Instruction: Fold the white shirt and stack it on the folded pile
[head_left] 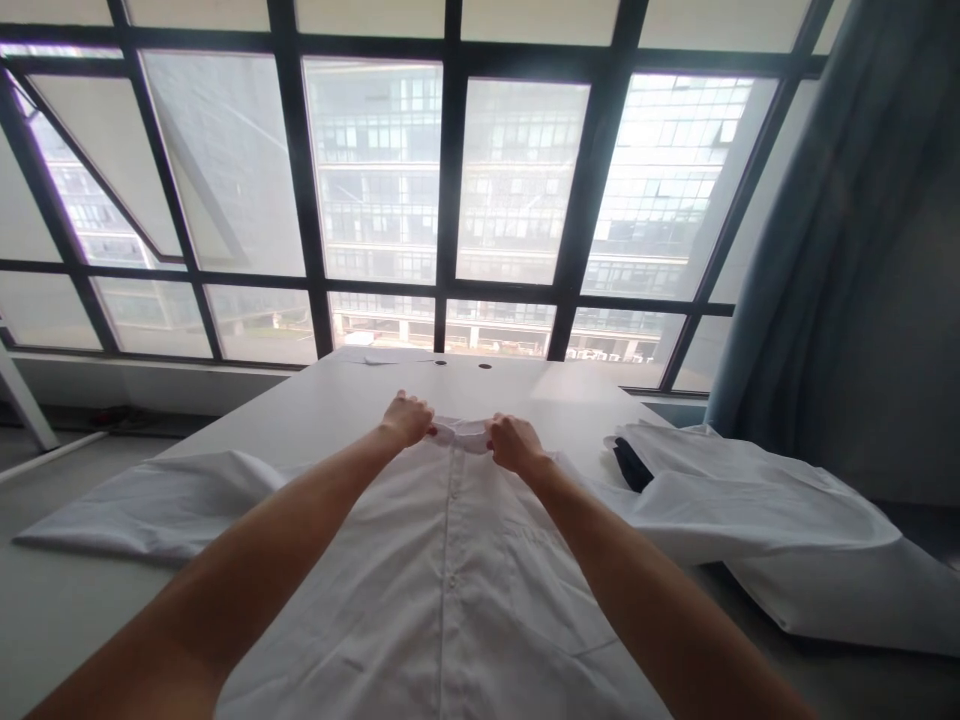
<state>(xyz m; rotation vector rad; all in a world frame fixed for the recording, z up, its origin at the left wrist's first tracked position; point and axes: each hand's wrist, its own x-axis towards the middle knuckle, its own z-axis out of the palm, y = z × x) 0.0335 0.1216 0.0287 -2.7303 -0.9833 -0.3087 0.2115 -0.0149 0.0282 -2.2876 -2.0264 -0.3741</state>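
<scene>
A white button-up shirt point(405, 560) lies front up on the white table point(517, 390), its collar point(463, 434) toward the window. Down its middle runs the buttoned placket. My left hand point(409, 418) is closed on the left end of the collar. At the collar's right end, my right hand point(514, 441) pinches the fabric in the same way. One sleeve point(180, 500) spreads out to the left, partly behind my left forearm. The other sleeve reaches right, beyond my right forearm. Both forearms cover parts of the shirt's sides.
To the right lies a heap of white cloth point(735, 480) with a dark piece point(631, 465) showing, hanging past the table's edge. Two dark round holes mark the table's far end. A blue-grey curtain point(840, 250) hangs at right, before a large framed window point(375, 180).
</scene>
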